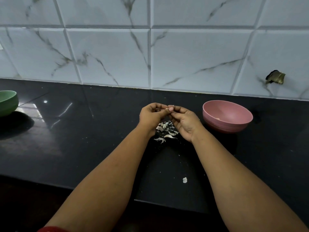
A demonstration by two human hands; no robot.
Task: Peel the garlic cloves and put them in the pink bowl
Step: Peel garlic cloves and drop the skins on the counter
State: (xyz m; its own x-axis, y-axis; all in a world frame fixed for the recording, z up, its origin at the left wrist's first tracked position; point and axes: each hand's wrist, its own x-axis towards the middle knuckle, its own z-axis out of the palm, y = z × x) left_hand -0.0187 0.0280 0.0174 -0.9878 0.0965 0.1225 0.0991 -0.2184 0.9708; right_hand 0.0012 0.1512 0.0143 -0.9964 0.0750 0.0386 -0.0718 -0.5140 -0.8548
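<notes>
The left hand (151, 115) and the right hand (183, 120) are meeting fingertip to fingertip above the middle of the dark bench (83, 148), fingers curled inward. Between them they are pinching a garlic clove (167, 108), of which only a pale sliver is showing between the fingertips; the rest is lying hidden behind fingers and thumbs, so its long axis and the way it is pointing cannot be told.

Directly below the hands, a small heap of garlic peels (164, 131) is lying on the bench, partly covered by the wrists. A single white scrap (184, 180) is sitting well nearer, between the forearms.

Just right of the right hand, the pink bowl (227, 116) is standing upright on the bench. A pale bit is showing inside it, too small to identify.

At the far left edge a green bowl (8, 102) is being cut off by the frame. Behind everything the marbled tile wall (150, 47) is rising from the bench's far edge.
</notes>
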